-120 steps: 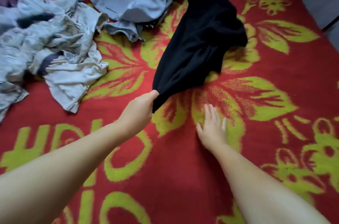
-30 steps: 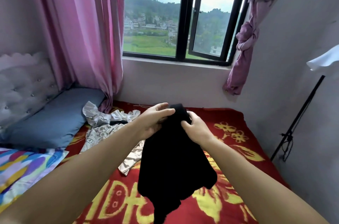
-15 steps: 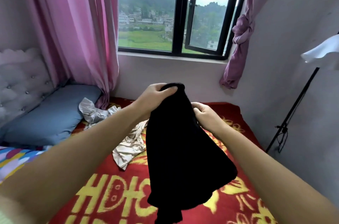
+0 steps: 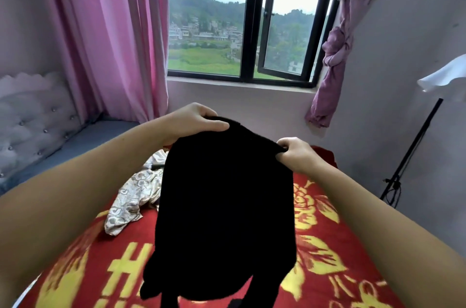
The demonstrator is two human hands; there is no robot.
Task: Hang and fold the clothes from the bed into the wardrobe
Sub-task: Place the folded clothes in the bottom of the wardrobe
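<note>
Red floral bed [image 4: 327, 244] below black garment [image 4: 227, 206], now spread wider than before: left hand [image 4: 194, 118] and right hand [image 4: 295, 153] fingers pinching its top edge, ready for hanging or folding.

pink curtains [image 4: 100, 37] beside open window [image 4: 252, 17]

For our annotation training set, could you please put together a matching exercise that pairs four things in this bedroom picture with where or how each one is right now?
Things:
1. black garment
2. patterned pale garment
3. grey-blue pillow
4. right-hand curtain

States:
A. tied in a knot beside the window
B. lying crumpled on the red bedspread
C. held up in the air at its top edge
D. lying at the head of the bed, by the padded headboard

The left hand and right hand both grip the black garment.

Pairs: 1-C, 2-B, 3-D, 4-A
</note>
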